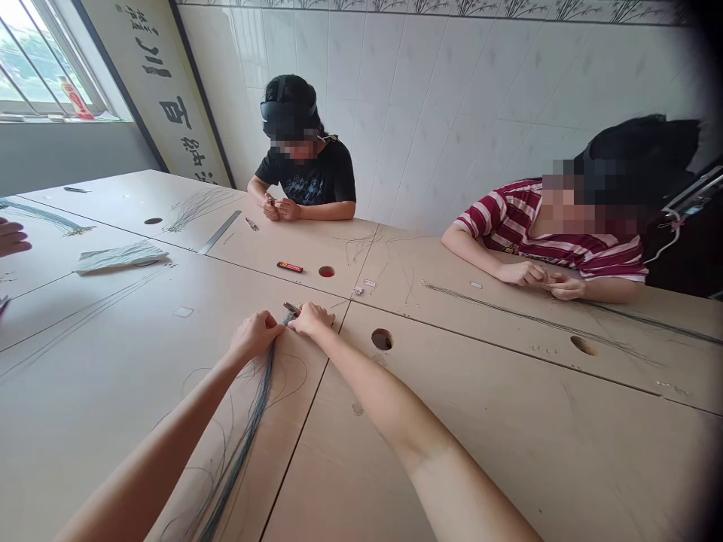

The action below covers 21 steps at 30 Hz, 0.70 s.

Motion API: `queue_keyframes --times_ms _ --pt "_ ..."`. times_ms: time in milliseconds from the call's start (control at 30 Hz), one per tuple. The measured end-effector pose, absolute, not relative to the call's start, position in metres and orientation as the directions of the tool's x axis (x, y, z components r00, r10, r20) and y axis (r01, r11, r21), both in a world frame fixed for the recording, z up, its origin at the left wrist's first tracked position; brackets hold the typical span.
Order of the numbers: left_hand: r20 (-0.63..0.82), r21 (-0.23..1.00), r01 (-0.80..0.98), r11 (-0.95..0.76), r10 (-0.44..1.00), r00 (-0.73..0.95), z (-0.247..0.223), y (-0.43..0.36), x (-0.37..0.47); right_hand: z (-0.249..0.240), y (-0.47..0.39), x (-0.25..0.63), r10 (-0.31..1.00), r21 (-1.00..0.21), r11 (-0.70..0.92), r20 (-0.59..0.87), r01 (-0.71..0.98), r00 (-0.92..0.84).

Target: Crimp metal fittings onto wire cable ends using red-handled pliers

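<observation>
A long bundle of thin dark grey-green cords (260, 395) runs up the table from the bottom edge, with several loose strands curling out beside it. Near its far end, my left hand (257, 333) is closed, thumb and fingertips pinched at the cords. My right hand (310, 319) is closed just to the right, its fingertips close to the same end; what they pinch is too small to make out. Between and just beyond the hands lies a small metallic tool with a bit of red (292, 309), partly hidden by my fingers.
Across the table, one person in black (308, 169) and another in a striped shirt (542, 218) handle small things. A red-and-black box (290, 267), a metal ruler (221, 232), a crumpled cloth (118, 257) and more cord bundles (525, 319) lie around. Round holes (382, 332) pierce the tabletop.
</observation>
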<state>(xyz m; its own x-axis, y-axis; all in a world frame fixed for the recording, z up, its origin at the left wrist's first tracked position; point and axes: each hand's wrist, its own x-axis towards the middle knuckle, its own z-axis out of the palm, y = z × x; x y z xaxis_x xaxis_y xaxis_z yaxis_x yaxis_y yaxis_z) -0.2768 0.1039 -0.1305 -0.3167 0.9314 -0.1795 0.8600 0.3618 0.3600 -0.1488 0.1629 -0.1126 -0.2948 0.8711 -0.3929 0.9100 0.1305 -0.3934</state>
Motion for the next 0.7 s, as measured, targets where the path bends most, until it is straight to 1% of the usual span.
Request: queue_keyframes --times_ms 200,433,700 --pt "-0.18 0.337 0.871 0.359 0.932 -0.314 -0.134 0.107 -0.279 -0.107 0.167 -0.142 0.858 -0.386 0.117 -0.425 0.915 -0.289" --pt "-0.181 0.331 0.874 0.356 0.933 -0.311 -0.132 0.105 -0.279 -0.099 0.181 -0.107 0.829 -0.355 0.081 -0.495 0.931 -0.261" --pt "-0.178 0.331 0.876 0.352 0.935 -0.308 -0.131 0.104 -0.278 -0.103 0.181 -0.08 0.816 -0.448 0.121 -0.464 0.886 -0.346"
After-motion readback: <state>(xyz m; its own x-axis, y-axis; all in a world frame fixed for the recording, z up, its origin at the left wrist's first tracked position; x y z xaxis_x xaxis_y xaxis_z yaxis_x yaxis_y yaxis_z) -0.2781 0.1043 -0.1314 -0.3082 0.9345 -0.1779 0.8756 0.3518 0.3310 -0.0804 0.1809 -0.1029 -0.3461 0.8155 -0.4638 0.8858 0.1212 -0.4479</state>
